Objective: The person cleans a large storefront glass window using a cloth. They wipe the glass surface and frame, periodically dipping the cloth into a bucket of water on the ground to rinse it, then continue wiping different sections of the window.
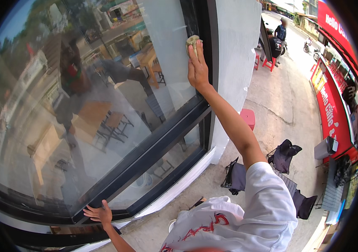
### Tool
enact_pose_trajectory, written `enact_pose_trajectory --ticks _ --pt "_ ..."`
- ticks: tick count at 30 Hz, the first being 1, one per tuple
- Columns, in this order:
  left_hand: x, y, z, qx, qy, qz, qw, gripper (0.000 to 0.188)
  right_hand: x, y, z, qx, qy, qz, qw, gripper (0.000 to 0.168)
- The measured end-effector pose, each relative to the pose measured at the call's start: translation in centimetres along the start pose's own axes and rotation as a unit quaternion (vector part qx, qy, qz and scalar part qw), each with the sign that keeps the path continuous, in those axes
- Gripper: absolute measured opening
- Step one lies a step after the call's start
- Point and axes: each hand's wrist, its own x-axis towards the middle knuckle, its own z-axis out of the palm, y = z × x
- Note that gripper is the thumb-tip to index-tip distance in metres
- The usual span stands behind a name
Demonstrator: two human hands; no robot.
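A large glass pane [128,94] in a black window frame [147,140] fills the left of the view, with reflections and hazy patches on it. My right hand [198,69], arm stretched up, presses a folded pale yellowish cloth [192,40] to the glass beside the upright frame bar. The fingers lie over the cloth's lower part. Lower down, my left hand [100,214] rests with spread fingers against the frame's lower corner and holds nothing. Below the crossbar is a narrower lower pane [163,170].
Right of the window runs a white wall [234,63]. Behind it stand a pink stool [247,118], dark folding chairs [284,156] around a slatted table [287,184], and a red stall counter [328,104]. Two people [280,33] are farther off by a road.
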Motion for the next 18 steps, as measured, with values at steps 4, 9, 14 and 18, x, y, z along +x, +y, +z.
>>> enact_pose_trajectory --ticks 4,9,14,18 --pt "-0.1 1.4 -0.8 -0.016 -0.013 0.001 1.000 0.117 -3.8 -1.5 0.0 -0.039 -0.004 0.061 0.997 0.054" --pt "0.3 -0.1 0.0 -0.009 0.014 0.014 1.000 0.117 5.2 -0.9 1.2 -0.042 0.020 -0.011 0.999 0.053" --pt "-0.1 0.8 -0.8 0.014 -0.013 -0.006 1.000 0.116 17.3 -3.0 1.3 -0.017 0.061 -0.040 0.997 0.050" --pt "-0.2 0.4 0.2 0.001 0.020 0.017 1.000 0.115 15.4 -6.3 2.7 -0.017 0.112 0.038 0.993 0.050"
